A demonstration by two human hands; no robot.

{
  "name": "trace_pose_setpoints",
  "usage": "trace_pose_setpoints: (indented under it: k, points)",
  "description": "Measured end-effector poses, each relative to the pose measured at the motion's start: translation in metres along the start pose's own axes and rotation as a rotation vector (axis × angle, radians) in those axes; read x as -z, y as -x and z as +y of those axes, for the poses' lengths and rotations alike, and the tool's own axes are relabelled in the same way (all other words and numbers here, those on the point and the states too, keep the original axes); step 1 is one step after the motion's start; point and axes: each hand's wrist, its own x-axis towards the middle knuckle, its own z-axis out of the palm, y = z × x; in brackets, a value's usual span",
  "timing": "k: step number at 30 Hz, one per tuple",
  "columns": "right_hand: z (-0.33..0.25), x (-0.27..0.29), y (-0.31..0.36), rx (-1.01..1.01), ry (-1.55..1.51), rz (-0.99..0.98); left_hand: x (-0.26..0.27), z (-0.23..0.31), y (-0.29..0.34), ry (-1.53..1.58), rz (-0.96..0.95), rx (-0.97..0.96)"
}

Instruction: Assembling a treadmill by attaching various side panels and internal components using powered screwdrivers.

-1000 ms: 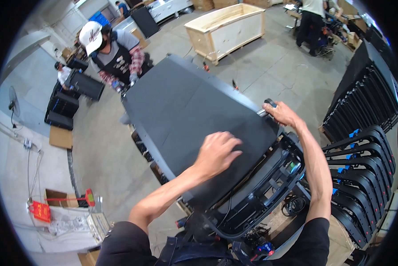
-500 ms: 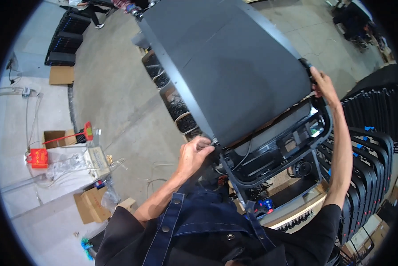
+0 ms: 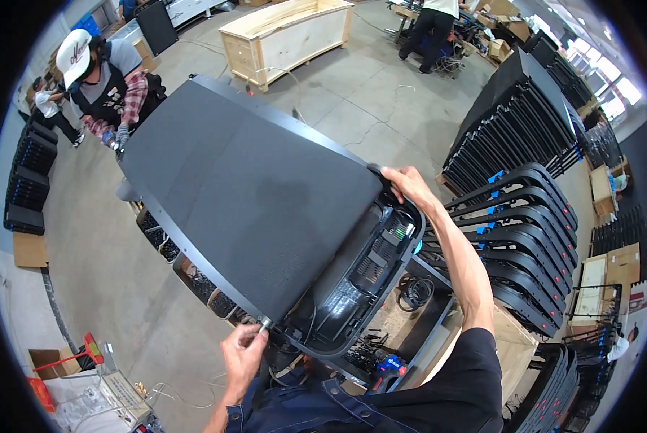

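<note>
A treadmill deck (image 3: 258, 187) with a dark belt and grey side rails lies in front of me. Its motor bay (image 3: 345, 289) is uncovered at the near end, showing a circuit board and wires. My left hand (image 3: 241, 352) is closed at the near left corner, pinching a small silver metal cylinder (image 3: 265, 322) against the rail end. At the near right corner, my right hand (image 3: 410, 187) is closed round the black edge of the treadmill frame, thumb on top. The palm side of both hands is hidden.
A co-worker (image 3: 107, 94) holds a tool at the far left corner. Parts bins (image 3: 194, 278) stand along the left side. Below lie a blue-and-red power tool (image 3: 388, 366) and coiled black cable (image 3: 415, 294). Black frames (image 3: 525, 252) are stacked at right; a wooden crate (image 3: 287, 43) stands beyond.
My view has swung up and to the right, bringing the co-worker and crate into sight. A silver cylinder now shows at my left fingertips. My right hand keeps its hold on the corner.
</note>
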Motion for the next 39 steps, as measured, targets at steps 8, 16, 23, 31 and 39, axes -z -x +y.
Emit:
trace_pose_setpoints:
  k: [8, 16, 23, 31, 39]
  points:
    - [0.09, -0.018, 0.023, -0.086, -0.228, 0.219, -0.037, -0.022, 0.023, -0.259, 0.003, -0.214]
    - [0.091, -0.016, 0.017, -0.015, -0.231, 0.504, -0.053, -0.023, 0.001, -0.42, -0.032, -0.425]
    - [0.11, -0.018, 0.02, -0.001, -0.198, 0.441, -0.064, -0.03, -0.003, -0.385, -0.206, -0.269]
    - [0.14, -0.092, 0.135, 0.376, -0.312, 1.147, -0.053, -0.01, -0.032, -1.066, -0.261, -0.466]
    - [0.319, -0.328, 0.296, -0.718, 0.318, 0.025, -0.069, -0.006, -0.049, -1.254, -0.438, -0.529]
